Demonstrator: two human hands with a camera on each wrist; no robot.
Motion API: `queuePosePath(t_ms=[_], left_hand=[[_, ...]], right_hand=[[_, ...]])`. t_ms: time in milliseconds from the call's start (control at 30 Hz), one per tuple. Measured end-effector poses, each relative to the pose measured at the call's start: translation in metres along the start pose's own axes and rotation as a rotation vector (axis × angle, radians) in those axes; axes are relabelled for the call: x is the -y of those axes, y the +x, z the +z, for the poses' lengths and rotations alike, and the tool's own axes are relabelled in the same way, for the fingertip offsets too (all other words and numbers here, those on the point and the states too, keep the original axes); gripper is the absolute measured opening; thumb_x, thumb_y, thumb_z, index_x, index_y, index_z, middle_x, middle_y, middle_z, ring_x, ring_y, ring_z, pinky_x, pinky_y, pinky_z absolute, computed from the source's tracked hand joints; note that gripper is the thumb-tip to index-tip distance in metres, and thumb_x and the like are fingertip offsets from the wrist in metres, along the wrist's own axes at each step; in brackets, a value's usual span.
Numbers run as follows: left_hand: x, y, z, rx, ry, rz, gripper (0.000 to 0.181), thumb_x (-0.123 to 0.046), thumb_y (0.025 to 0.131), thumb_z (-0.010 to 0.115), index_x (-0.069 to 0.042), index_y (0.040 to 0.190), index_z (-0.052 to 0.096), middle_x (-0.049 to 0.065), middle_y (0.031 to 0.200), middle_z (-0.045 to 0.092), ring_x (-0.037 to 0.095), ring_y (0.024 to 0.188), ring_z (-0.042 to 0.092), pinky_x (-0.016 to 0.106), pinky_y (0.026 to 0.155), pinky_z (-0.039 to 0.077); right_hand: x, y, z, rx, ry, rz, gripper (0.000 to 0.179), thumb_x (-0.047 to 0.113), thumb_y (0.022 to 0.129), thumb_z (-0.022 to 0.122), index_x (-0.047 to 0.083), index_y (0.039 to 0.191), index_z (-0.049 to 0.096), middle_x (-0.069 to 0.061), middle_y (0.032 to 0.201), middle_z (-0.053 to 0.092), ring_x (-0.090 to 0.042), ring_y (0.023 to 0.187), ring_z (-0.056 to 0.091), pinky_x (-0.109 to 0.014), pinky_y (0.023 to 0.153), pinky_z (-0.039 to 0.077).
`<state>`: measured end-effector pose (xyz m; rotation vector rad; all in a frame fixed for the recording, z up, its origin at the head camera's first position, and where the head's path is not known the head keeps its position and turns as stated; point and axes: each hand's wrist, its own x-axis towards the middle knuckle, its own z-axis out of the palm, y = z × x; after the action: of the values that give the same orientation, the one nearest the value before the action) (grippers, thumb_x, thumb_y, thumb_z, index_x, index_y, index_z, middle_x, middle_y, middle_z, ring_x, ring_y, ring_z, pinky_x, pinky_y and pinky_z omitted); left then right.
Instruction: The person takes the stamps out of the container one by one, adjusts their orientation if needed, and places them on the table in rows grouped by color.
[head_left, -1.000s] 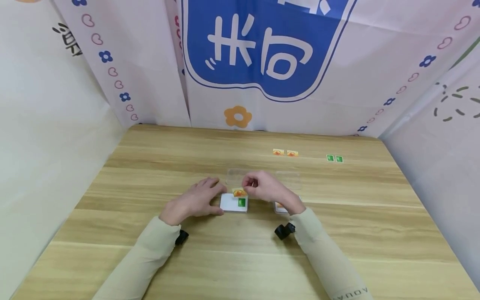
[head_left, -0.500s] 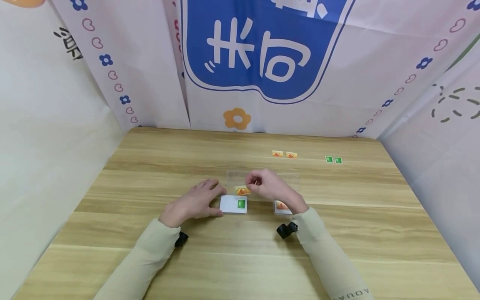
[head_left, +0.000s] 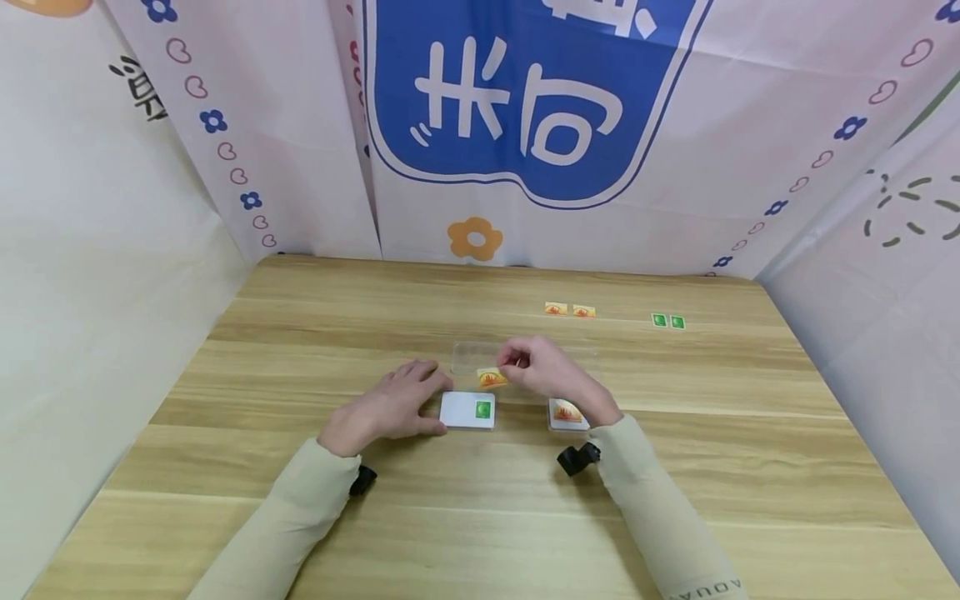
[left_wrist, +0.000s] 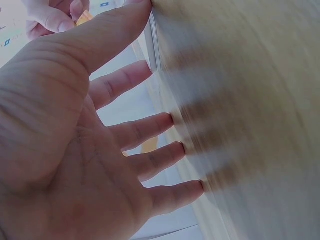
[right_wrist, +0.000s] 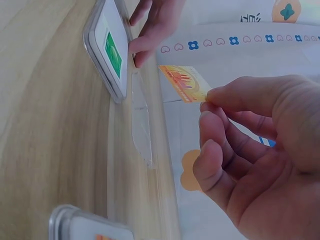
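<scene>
Backdrop [head_left: 300, 167]: white cloth printed with hearts, flowers and a blue emblem [head_left: 510, 154], standing beyond the green-stamped case [head_left: 457, 411].
Counter [head_left: 480, 517]: wood-grained, beneath and around the green-stamped case.
Left hand [head_left: 392, 403]: just left of the green-stamped case, fingers spread and nearly straight, several fingertips on the counter; whether the thumb touches the case cannot be told.
Right hand [head_left: 543, 367]: raised beyond the far right corner of the green-stamped case, narrowed to a pinch, thumb and forefinger holding an orange stamp [right_wrist: 184, 84].
Green-stamped case: flat, white-faced, its green stamp [right_wrist: 113, 56] toward the right side.
Second case [right_wrist: 82, 225]: right of the green-stamped case, well apart, showing another orange stamp [head_left: 567, 412].
Clear plastic pieces [head_left: 471, 355]: one just beyond the green-stamped case, one farther right, partly behind the right hand.
Orange stamp, held: clear of the counter, tilted, near the far right corner of the green-stamped case.
Orange pair [head_left: 556, 309]: side by side, well beyond and right of the green-stamped case.
Green pair [head_left: 659, 320]: side by side, farther right of the green-stamped case.
</scene>
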<state>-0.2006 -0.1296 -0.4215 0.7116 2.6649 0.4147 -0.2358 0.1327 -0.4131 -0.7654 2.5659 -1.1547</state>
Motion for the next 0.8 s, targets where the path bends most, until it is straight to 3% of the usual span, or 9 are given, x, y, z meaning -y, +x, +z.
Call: queuePosePath(t_ms=[800], left_hand=[[0.002,0.0,0.001,-0.005,0.0,0.006,0.055,-0.04,0.088,0.073,-0.021,0.135,0.052,0.02,0.158,0.03,0.044,0.146,0.024,0.068,0.112,0.025]], right_hand=[[-0.008,-0.004,-0.016,-0.049,0.007,0.085,0.009,0.013,0.093,0.062,0.012,0.099,0.068,-0.003,0.087,0.064,-0.016,0.074,0.053,-0.024,0.063,0.046]])
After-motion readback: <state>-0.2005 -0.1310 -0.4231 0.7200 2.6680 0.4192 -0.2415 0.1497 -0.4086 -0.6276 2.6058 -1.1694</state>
